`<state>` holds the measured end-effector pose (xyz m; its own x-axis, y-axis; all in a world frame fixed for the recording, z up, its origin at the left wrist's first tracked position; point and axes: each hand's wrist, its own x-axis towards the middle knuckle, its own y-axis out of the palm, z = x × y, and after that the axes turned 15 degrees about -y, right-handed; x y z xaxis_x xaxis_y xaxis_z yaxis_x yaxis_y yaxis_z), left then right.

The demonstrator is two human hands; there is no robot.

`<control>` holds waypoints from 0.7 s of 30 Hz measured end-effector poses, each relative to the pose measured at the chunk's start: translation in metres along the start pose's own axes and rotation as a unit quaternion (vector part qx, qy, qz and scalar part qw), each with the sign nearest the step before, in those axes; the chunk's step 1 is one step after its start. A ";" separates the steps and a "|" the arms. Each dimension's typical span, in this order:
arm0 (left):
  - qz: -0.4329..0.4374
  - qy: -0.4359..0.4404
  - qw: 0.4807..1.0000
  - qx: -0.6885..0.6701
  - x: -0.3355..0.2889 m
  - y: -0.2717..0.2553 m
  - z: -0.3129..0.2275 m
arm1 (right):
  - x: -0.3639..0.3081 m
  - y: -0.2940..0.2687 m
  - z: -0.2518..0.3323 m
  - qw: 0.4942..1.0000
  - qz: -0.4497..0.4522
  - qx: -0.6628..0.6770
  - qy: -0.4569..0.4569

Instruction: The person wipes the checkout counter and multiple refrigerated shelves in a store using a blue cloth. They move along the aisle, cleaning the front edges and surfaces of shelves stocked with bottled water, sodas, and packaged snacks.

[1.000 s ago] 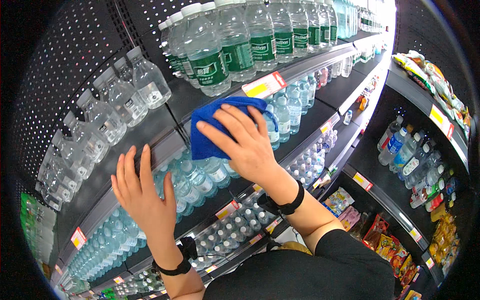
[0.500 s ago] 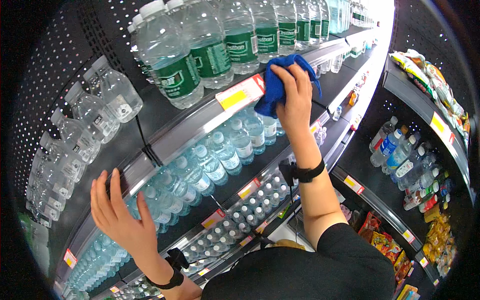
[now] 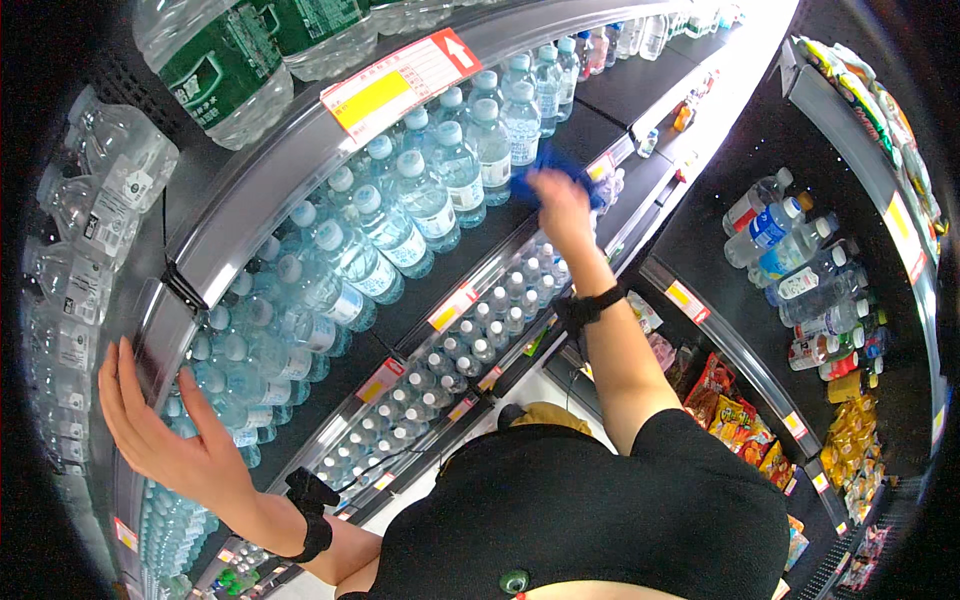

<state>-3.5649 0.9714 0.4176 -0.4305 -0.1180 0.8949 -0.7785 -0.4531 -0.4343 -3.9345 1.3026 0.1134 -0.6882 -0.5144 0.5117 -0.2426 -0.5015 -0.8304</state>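
My left hand (image 3: 175,435) lies with fingers spread against the front edge of the upper shelf, holding nothing. A blue cloth (image 3: 549,170), blurred by motion, is gripped in my right hand (image 3: 563,208). That hand is at the front of the shelf below, beside a row of clear water bottles with white labels (image 3: 390,235). The cloth partly covers the shelf edge and a price tag there. The fingers round the cloth are smeared. Above, the upper shelf's edge (image 3: 235,215) carries a large red and yellow price tag (image 3: 400,85).
Large bottles with green labels (image 3: 225,75) stand on the upper shelf, and clear jugs (image 3: 105,210) at the far left. Small white-capped bottles (image 3: 465,350) fill a lower shelf. A shelf on the right holds drinks (image 3: 790,260), with snack packets (image 3: 735,410) below.
My right hand has brought the cloth down from the upper shelf's edge to the shelf below. My left hand has slid left along the upper edge. The view has shifted lower and closer.
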 end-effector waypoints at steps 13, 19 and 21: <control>0.038 -0.027 0.999 0.021 -0.007 -0.004 0.008 | -0.017 0.032 -0.018 0.998 -0.051 -0.037 -0.008; 0.045 -0.035 0.998 0.009 -0.008 -0.005 0.008 | -0.002 0.041 -0.079 0.997 -0.066 -0.048 -0.014; 0.050 -0.036 0.998 0.012 -0.008 -0.007 0.010 | 0.000 0.042 -0.084 0.996 -0.089 -0.027 0.001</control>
<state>-3.5519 0.9669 0.4142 -0.4702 -0.2260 0.8531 -0.7224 -0.4567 -0.5191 -4.0017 1.3399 0.0597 -0.6332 -0.4189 0.6508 -0.3973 -0.5457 -0.7378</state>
